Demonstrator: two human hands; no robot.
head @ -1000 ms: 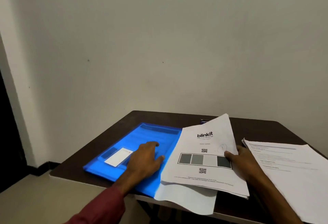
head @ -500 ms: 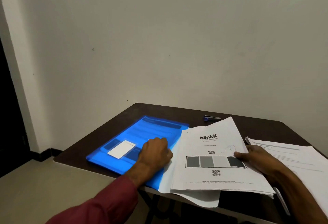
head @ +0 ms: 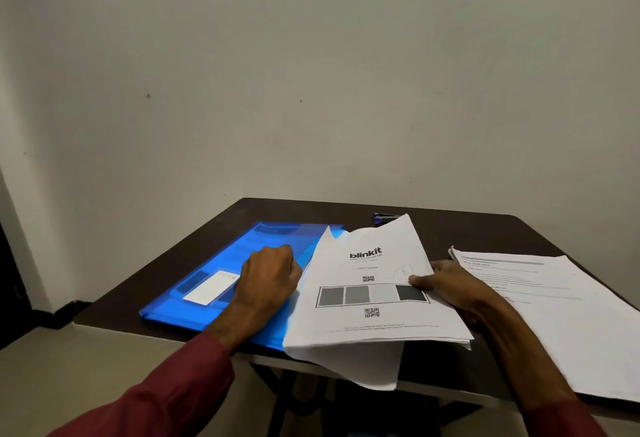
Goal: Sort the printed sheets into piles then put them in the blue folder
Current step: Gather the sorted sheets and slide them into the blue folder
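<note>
A dark brown table point(head: 467, 232) stands against a plain pale wall point(head: 311, 73). A small blue-and-black object point(head: 382, 217) lies near its far edge, right of centre frame.

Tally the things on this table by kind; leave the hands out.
blue folder: 1
piles of printed sheets: 2, the blinkit pile and the text pile
small blue object at the far edge, perhaps a stapler: 1
total: 4

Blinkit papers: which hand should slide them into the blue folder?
Probably the right hand: it grips the blinkit papers beside the blue folder, while the left hand holds the folder's edge.
</note>
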